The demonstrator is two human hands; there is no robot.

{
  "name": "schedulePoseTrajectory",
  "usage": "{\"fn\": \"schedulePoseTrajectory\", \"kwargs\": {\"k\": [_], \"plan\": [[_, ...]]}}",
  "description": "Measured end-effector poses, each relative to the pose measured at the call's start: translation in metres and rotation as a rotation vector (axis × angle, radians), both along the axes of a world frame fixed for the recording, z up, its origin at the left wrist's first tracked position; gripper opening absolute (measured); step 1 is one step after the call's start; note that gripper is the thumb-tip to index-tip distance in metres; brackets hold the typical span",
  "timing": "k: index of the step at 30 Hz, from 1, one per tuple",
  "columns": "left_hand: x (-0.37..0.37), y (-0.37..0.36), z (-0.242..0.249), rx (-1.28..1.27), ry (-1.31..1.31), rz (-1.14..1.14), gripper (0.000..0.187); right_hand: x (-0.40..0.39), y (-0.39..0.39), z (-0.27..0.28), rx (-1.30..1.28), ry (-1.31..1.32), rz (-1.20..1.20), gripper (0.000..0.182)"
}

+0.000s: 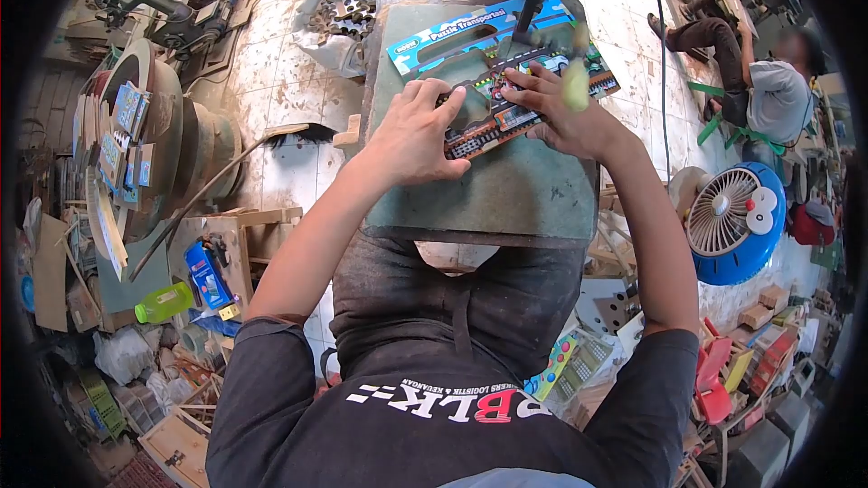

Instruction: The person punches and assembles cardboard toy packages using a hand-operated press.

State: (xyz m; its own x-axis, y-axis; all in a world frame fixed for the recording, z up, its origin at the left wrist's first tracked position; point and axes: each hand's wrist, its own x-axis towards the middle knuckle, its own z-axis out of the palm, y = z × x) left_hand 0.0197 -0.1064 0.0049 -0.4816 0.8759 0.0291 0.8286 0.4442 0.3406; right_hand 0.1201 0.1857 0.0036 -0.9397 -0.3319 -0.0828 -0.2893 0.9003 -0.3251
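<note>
At frame centre, a left hand [418, 136] and right hand [559, 108] press a printed puzzle board [506, 104] flat on a green-topped worktable [506, 194]; a blue fan [734, 221] stands at right.

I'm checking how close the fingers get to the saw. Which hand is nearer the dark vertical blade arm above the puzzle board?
The right hand. Its fingers press the puzzle board just below the blade arm; the left hand rests further left on the board.

This is a small, crowded toy-making workshop, shown by the worn green desk [506, 194], stacked wooden cut-outs [127, 140], a machine [176, 18] on the dusty tiled floor [289, 81], scattered offcuts [764, 303] and a blue fan [734, 224].
</note>
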Motion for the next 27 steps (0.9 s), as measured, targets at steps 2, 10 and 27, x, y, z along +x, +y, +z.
{"fn": "schedulePoseTrajectory", "kwargs": {"k": [2,10,27], "plan": [[0.0,-0.001,0.0,-0.004,-0.002,0.001,0.101,0.0,0.0,0.0,0.019,-0.022,-0.001,0.071],[0.024,0.008,0.006,0.007,0.038,0.064,0.084,0.001,-0.002,-0.004,-0.019,0.043,-0.036,0.075],[0.02,0.008,0.008,0.262,-0.104,0.147,0.046,0.018,-0.03,0.015,-0.058,0.313,-0.263,0.063]]}}
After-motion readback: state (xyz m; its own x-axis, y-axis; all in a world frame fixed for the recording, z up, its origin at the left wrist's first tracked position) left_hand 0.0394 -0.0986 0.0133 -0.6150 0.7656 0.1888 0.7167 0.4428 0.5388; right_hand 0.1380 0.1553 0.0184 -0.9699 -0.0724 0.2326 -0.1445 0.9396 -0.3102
